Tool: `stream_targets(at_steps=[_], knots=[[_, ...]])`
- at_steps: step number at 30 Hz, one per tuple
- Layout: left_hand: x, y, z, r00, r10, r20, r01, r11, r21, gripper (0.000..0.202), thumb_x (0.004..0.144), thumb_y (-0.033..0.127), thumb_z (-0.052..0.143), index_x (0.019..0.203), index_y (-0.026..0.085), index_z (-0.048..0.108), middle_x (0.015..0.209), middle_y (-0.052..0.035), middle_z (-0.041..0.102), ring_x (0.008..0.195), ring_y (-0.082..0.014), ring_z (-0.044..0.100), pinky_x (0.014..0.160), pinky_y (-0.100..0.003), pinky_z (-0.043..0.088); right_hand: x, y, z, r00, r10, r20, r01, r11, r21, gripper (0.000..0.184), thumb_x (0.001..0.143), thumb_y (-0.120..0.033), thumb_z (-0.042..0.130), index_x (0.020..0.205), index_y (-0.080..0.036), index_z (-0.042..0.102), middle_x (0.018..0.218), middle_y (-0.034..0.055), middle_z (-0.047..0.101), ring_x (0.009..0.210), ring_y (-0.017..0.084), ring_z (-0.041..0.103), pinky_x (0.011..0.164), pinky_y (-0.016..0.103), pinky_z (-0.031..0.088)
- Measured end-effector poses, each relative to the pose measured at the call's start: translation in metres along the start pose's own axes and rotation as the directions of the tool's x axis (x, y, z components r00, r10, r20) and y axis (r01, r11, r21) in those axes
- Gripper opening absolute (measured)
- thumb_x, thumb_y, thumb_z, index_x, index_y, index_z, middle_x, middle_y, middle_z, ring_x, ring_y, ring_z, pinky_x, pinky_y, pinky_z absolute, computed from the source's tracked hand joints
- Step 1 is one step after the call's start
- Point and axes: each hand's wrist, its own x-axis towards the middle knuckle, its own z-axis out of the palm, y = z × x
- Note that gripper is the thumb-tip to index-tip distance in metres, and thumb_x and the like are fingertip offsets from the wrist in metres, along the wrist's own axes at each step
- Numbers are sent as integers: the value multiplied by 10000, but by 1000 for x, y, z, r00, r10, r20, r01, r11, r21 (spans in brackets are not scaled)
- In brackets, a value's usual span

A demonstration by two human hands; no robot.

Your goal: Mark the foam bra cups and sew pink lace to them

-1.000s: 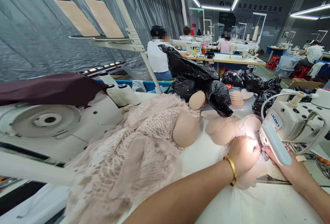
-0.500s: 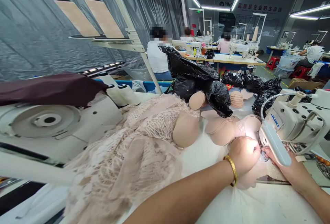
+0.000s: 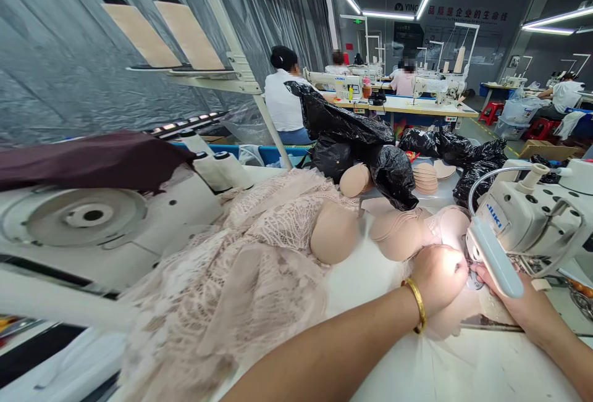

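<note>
My left hand (image 3: pixel 439 277), with a gold bangle at the wrist, is curled with its fingers pressed on a beige bra cup (image 3: pixel 451 229) right at the needle of the white sewing machine (image 3: pixel 532 217). My right hand (image 3: pixel 507 303) lies under the machine's lamp, which hides its fingertips, and presses on the same piece. A pile of pale pink lace garments (image 3: pixel 241 266) with more padded cups (image 3: pixel 334 232) trails to the left across the white table (image 3: pixel 463 365).
A second white sewing machine (image 3: pixel 92 217) under a maroon cloth (image 3: pixel 92 158) stands at the left. Black plastic bags (image 3: pixel 365 142) and stacked cups (image 3: pixel 425 176) lie behind the work. Other people sit at machines in the rows beyond.
</note>
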Motion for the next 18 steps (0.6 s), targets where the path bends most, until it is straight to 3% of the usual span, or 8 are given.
stream_targets(at_steps=[12,18], knots=[[1,-2,3,1000,-12,3,12,999,30,225,877,150,613,682,192,716,626,-14,615,589,-160,385,578,-343,270,-2,-5,-2,999,18,46,-22,996,85,347,623,-582,745,756,-261,751,1201,106,810,1202,392,699,903,382,574],[0,-3,4,1000,1,-9,-1,1000,30,228,877,161,603,679,187,712,610,-24,607,576,-158,381,578,-343,253,-2,-8,-1,998,31,60,-38,993,116,387,590,-611,733,770,-267,732,1145,123,809,1190,391,706,908,388,575]])
